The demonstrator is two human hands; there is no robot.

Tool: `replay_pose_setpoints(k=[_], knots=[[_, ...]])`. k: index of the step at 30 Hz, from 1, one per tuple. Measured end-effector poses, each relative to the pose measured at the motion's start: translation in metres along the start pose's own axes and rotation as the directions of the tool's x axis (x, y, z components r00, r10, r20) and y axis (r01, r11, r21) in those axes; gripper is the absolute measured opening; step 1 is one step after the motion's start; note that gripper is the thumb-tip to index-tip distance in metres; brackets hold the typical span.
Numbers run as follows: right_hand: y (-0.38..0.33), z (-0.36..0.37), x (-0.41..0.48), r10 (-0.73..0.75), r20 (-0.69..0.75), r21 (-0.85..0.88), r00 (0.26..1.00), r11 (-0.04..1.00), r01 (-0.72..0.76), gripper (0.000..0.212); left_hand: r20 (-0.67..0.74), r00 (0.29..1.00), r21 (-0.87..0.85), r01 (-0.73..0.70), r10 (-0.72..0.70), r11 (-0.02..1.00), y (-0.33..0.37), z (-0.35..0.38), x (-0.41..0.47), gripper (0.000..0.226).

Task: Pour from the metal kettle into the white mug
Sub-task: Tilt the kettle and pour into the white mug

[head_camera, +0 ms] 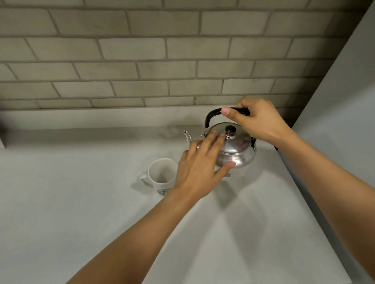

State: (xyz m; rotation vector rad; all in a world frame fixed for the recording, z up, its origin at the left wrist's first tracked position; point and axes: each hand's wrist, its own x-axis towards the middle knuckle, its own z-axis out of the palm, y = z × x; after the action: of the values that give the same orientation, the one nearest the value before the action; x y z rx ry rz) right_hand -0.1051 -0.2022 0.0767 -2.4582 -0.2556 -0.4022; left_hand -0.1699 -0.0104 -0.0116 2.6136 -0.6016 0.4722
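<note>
A shiny metal kettle (239,150) with a dark lid knob and a thin spout pointing left stands upright on the white counter (77,212). My right hand (257,120) is closed around its black arched handle from above. My left hand (200,169) lies against the kettle's left side, fingers spread onto the lid and thumb on the body. An upright white mug (160,171), handle to the left, stands just left of the kettle; my left hand covers part of its right rim.
A grey brick-pattern wall (156,56) runs behind the counter. A pale vertical panel (343,101) closes the right side, close to the kettle. The counter's right edge runs diagonally down to the bottom right.
</note>
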Motion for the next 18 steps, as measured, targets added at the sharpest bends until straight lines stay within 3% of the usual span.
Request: replay_pose_setpoints(k=[4,10,18], knots=[[-0.010,0.000,-0.020,0.003,0.009,-0.018,1.000,1.000,-0.003,0.060,0.015,1.000,0.024,0.010,-0.010,1.000,0.008,0.000,-0.014,0.073],[-0.024,0.000,-0.035,-0.004,0.036,-0.021,0.999,1.000,0.005,0.057,0.075,0.995,-0.108,0.078,-0.071,0.991,0.011,-0.001,-0.029,0.074],[-0.054,0.007,-0.037,-0.096,0.121,-0.094,0.988,0.990,0.108,0.055,0.043,0.988,-0.174,0.156,-0.151,0.972,0.008,0.002,-0.047,0.071]])
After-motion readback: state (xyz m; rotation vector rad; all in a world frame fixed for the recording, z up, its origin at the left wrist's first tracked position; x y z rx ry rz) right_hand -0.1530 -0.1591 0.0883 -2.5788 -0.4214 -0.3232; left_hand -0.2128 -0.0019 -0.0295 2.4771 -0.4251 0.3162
